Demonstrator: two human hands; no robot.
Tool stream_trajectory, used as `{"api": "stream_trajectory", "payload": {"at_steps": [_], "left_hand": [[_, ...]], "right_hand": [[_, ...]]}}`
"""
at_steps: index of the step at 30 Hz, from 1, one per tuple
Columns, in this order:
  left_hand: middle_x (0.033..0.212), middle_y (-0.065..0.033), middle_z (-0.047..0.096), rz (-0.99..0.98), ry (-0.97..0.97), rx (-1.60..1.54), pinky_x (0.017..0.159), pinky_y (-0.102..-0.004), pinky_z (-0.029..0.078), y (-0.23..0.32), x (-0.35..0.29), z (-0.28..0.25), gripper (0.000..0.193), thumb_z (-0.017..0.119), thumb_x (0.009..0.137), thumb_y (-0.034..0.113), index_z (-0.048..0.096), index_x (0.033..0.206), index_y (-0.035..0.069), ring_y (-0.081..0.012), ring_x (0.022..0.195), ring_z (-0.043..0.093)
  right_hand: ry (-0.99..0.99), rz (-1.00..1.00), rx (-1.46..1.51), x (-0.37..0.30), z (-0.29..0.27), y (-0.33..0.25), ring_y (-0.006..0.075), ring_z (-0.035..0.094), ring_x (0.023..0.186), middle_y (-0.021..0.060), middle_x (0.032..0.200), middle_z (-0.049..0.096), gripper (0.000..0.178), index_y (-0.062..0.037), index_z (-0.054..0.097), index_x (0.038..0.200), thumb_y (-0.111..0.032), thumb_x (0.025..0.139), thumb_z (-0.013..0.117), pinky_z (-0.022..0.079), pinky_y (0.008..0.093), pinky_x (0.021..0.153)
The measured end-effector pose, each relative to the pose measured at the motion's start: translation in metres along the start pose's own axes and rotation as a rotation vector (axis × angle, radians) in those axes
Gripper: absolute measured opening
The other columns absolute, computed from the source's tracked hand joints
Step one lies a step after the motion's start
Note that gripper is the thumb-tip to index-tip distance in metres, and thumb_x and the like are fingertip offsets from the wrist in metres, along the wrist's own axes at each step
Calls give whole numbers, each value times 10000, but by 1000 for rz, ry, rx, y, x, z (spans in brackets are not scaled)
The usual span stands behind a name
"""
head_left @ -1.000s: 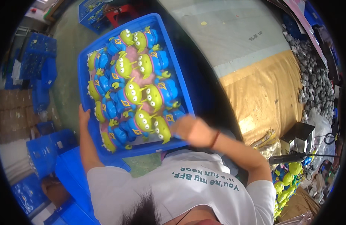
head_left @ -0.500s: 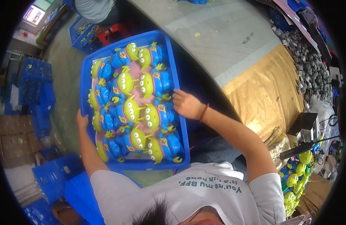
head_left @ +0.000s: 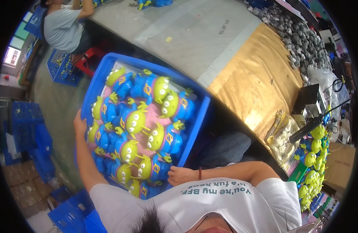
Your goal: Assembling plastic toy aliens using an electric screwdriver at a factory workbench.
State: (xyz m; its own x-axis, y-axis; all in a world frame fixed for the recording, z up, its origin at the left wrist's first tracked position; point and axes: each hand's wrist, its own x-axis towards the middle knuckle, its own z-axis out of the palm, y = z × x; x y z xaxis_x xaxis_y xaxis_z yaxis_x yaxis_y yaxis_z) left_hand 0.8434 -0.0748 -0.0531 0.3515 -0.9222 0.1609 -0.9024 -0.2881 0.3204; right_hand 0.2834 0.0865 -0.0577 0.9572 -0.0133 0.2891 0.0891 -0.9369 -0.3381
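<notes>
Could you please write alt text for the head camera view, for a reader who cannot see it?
A person grips a blue crate of green three-eyed toy figures in blue suits, left hand on its far edge, right hand at its near corner, beside a grey worktable.

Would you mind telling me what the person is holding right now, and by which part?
A blue plastic crate of green alien toys: left hand on its left rim, right hand at its near right corner.
</notes>
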Motion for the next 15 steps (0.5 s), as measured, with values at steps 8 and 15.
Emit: {"api": "stream_trajectory", "payload": {"at_steps": [8, 15], "left_hand": [[1138, -209, 632, 267, -93, -113, 884, -404, 490, 139, 39, 20, 599, 618, 720, -130, 549, 1275, 81, -366, 1067, 610], [1187, -182, 613, 170, -105, 102, 910, -432, 469, 157, 42, 27, 572, 604, 755, -72, 538, 1296, 102, -351, 1124, 577]], "right_hand": [[-59, 29, 358, -21, 14, -10, 195, 553, 864, 28, 916, 581, 184, -125, 571, 967, -242, 828, 540, 484, 360, 678], [128, 314, 419, -81, -71, 9, 246, 550, 918, 65, 943, 577, 230, -81, 599, 980, -207, 790, 630, 462, 365, 776]]}}
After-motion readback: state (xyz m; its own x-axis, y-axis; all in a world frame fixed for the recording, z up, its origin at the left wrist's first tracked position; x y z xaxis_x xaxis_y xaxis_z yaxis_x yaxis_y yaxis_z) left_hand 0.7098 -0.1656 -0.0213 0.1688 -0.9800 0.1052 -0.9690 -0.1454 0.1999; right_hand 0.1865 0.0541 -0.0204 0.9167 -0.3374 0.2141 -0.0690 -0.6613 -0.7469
